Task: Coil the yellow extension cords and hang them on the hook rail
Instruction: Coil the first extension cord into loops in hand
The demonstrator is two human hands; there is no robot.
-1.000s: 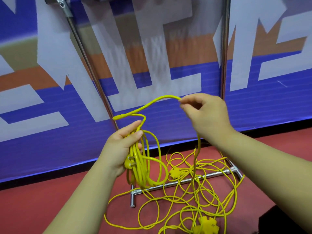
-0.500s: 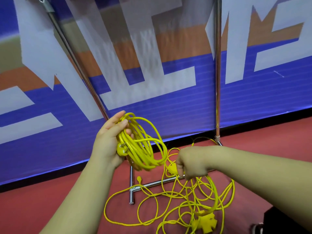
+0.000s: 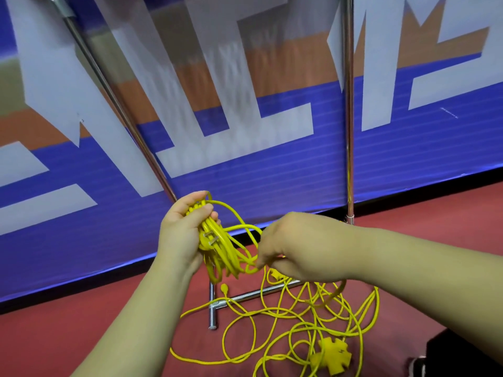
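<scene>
As the stock stands under your hands, it reads as follows.

- Coil [image 3: 221, 251]: several loops of yellow cord, held in the air in front of the banner [image 3: 272, 180]. Your left hand [image 3: 178, 235] has its fingers curled round the top of the bundle. A pronged plug [image 3: 210, 236] lies against the loops below your thumb.
- Right hand [image 3: 296, 246]: closed in a pinch on the loose cord [image 3: 299, 317] just beside the bottom of the coil. The fingertips are mostly hidden behind the hand, so the exact hold cannot be told.
- Loose cord: a tangle of many loops on the red floor [image 3: 81, 336], draped across the foot bar [image 3: 245, 296] of the metal rack. One strand rises from it to your right hand.
- Socket block [image 3: 330, 356]: yellow and cross-shaped, on the floor at the near edge of the tangle.
- Small plug [image 3: 224, 288]: near the foot bar's joint. It hints at more than one cord, though the strands cannot be told apart.
- Hook rail: not in view. Only the rack's foot and an upright [image 3: 348, 131] show.

Progress, by judgement: a modest share is coiled and far more lies on the floor. Left for you to do: draw in the rest, finish the bundle, coil any other cord, and hang everything. Nothing is hung yet, as far as can be seen.
</scene>
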